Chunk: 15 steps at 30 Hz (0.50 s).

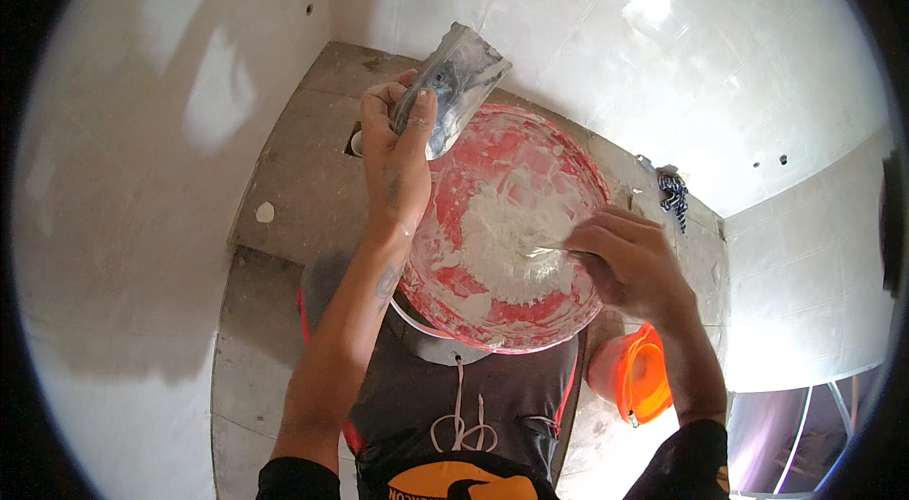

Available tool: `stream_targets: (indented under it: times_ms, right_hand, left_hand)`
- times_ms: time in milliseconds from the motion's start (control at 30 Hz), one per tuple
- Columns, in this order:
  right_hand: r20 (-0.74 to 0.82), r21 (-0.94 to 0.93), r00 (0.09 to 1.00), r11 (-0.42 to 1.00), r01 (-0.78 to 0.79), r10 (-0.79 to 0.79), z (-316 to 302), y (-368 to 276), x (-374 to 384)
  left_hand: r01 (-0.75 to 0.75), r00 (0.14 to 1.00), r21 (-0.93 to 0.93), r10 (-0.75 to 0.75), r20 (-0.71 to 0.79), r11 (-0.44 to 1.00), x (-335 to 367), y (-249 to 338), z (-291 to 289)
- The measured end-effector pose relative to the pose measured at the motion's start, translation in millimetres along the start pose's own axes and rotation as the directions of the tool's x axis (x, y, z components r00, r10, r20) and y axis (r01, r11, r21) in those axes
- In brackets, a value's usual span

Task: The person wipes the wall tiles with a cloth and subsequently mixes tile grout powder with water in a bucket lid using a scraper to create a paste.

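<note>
My left hand point(398, 154) is raised beside a round red basin point(464, 135), its fingers closed round a grey, bent-looking flat piece point(459, 74) with smears and a small dark hole. The piece is tilted above the basin's far left rim; its kind is unclear. Caked whitish residue coats the basin, and a pale powdery mix point(502, 235) lies in its middle. Over the basin's right side, my right hand point(630, 258) has its fingers pressed together, pointing into the mix. A thin pale streak shows at the fingertips; whatever they hold is hidden.
An orange bucket point(611, 369) stands on the floor near my right forearm. Beside the far wall lies a dark striped cloth point(673, 197). Left of the basin are a floor opening with a white pipe end point(357, 143) and a pale blob point(265, 213). Pale walls point(606, 45) surround the floor.
</note>
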State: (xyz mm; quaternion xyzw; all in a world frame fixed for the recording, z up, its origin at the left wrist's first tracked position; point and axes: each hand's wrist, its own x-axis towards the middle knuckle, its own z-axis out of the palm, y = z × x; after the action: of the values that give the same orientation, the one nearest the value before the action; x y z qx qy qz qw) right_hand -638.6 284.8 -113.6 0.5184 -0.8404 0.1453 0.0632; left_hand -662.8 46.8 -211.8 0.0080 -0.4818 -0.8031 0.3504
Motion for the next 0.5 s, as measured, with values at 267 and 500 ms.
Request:
stream_targets:
  times_ms: [267, 500]
  right_hand:
    - [-0.109, -0.039, 0.994, 0.999, 0.016, -0.021, 18, -5, -25]
    - [-0.095, -0.124, 0.995, 0.992, -0.006, -0.006, 30, -20, -38]
  left_hand:
    - [0.036, 0.999, 0.093, -0.035, -0.006, 0.995, -1, 4, 2]
    - [0.052, 0.999, 0.065, -0.051, -0.015, 0.997, -3, 3, 4]
